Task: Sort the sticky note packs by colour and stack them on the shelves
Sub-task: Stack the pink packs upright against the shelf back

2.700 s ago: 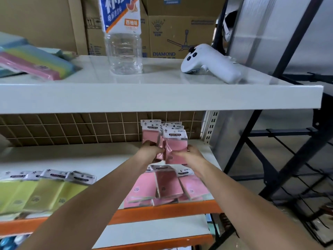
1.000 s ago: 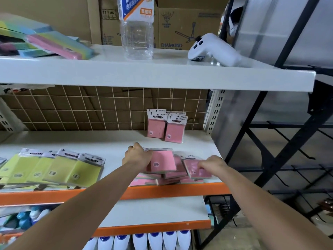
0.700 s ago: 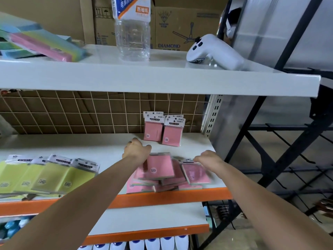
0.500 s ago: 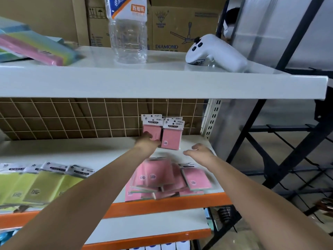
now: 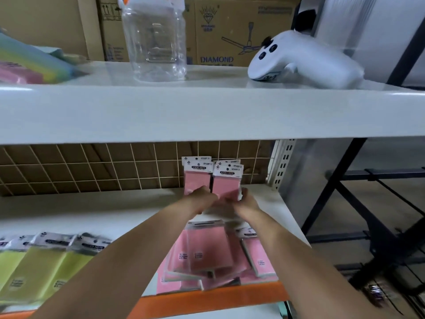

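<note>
Reaching to the back of the middle shelf, both hands meet at the upright pink packs that lean on the wire grid. My left hand covers the bottom of the left pack and my right hand curls at the lower right corner of the right one. It's smeared with motion there, so I can't tell if either hand actually has a grip or is just touching. My forearms cut across the loose pink pile at the shelf's orange front edge, hiding part of it. Yellow packs lie in a row at the left, cut off by the frame edge. Up top, the bottle loses its upper part to the frame, with a white controller to its right.
</note>
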The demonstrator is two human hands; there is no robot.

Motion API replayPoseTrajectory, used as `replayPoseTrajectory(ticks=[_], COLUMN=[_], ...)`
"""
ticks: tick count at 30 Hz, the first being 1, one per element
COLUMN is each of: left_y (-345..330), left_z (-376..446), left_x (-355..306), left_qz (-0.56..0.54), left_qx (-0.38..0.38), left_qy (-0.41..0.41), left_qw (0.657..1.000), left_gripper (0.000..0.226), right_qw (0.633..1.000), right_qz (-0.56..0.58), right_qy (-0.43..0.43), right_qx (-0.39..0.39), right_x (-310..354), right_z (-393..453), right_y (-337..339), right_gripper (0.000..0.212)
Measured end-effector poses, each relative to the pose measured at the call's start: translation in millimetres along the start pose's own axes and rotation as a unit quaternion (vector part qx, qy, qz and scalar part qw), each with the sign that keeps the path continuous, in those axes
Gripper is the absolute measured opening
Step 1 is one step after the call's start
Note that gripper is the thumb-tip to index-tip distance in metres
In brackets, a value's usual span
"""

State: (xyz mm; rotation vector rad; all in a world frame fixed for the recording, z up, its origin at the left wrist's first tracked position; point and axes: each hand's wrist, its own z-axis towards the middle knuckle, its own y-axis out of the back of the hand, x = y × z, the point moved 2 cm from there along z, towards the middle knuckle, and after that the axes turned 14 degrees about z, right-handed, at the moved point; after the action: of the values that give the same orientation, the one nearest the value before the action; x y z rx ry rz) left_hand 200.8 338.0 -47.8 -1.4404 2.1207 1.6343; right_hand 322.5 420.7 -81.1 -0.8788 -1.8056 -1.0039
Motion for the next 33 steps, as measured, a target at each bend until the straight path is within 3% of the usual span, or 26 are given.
replayPoseTrajectory(ticks=[5, 8, 12, 16, 19, 24, 33], left_y=[-6.7, -8.3, -13.5, -21.0, -23.3, -25.5, -2.1], left_z=[14.3, 17.8, 23.0, 26.0, 23.9, 15.8, -14.1], left_x=[-3.6, -9.1, -11.1, -12.8, -16.6, -17.5, -12.5], left_qz=[-0.032, -0.031, -0.029, -0.025, -0.047, -0.056, -0.072], left_qx=[0.011, 0.011, 0.014, 0.021, 0.022, 0.033, -0.028], left_qy=[-0.006, -0.007, -0.010, -0.005, -0.010, -0.024, 0.027], left_qw=[0.999, 0.999, 0.999, 0.999, 0.999, 0.998, 0.997], left_gripper=[0.027, 0.006, 0.028, 0.038, 0.026, 0.030, 0.024], right_qw=[0.999, 0.999, 0.997, 0.997, 0.997, 0.993, 0.987], right_qz=[-0.003, 0.006, 0.046, 0.065, 0.075, 0.116, 0.143], right_qy=[-0.021, -0.018, -0.028, -0.018, -0.013, -0.012, -0.009], right_qx=[0.025, 0.049, 0.061, 0.039, 0.015, 0.014, 0.077], right_x=[4.4, 6.4, 2.0, 0.0, -2.1, -3.3, 7.0], right_z=[15.3, 18.3, 20.2, 19.1, 13.0, 0.0, -23.6], right_y=[3.8, 3.7, 9.5, 9.0, 7.0, 9.3, 32.8], right_gripper=[0.069, 0.054, 0.015, 0.029, 0.056, 0.044, 0.052])
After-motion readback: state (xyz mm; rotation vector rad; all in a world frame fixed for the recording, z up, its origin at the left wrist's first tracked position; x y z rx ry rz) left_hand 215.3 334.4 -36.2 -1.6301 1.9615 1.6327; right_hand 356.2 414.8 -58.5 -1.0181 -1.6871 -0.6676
